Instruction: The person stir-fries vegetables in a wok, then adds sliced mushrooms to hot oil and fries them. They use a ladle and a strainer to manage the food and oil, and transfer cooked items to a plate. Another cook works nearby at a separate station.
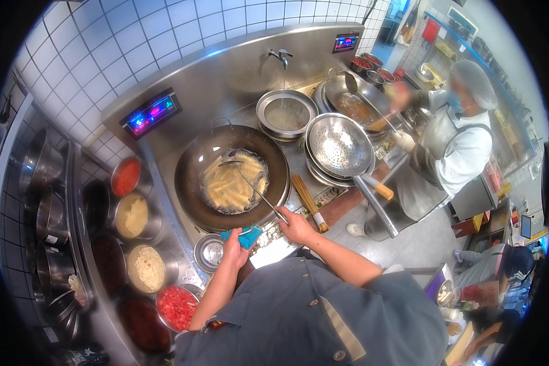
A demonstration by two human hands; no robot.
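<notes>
A large dark wok stands on the steel range in front of me, with pale golden pieces of food frying in bubbling oil. My left hand grips the wok's near loop handle through a teal cloth. The handle of a long metal ladle is in my right hand; its bowl rests over the food towards the wok's far side. A small steel bowl sits just left of my left hand. Right of the wok lies a bamboo brush.
Steel pots of chopped red food, pale slices and red sauce line the left. A perforated strainer rests on stacked pans at right; its handle juts towards me. Beyond, a co-worker works at a second wok. A tap runs into a pot.
</notes>
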